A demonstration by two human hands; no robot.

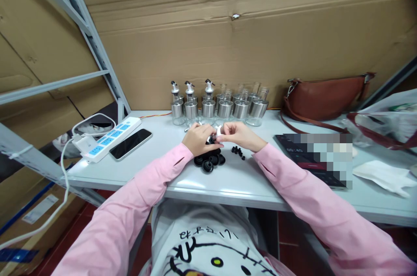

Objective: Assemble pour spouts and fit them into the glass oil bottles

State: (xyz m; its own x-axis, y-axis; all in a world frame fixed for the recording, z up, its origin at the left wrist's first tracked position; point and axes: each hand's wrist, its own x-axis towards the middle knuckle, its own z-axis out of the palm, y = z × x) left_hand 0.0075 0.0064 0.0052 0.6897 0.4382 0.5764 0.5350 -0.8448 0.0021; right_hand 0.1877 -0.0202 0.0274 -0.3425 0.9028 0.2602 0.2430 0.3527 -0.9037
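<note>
My right hand [240,136] has thumb and index finger pinched on a small white plastic piece [219,130], which resembles the white collars of the bottle spouts. Close beside it, my left hand [200,138] is closed, fingers curled over something dark and shiny that they largely hide. Below the hands lies a pile of round black caps [207,166], partly covered by the left hand. Several tiny black plugs [238,152] are scattered under the right hand. Behind stand glass bottles with steel sleeves [225,110]; three in front carry white-and-black pourer spouts [190,89].
On the left are a white power strip [114,139] with a plugged-in charger and a phone [130,144]. A tablet [309,161], brown bag [321,98], white tissue [381,175] and clear plastic bag [384,128] lie right. Cardboard [202,41] closes off the back.
</note>
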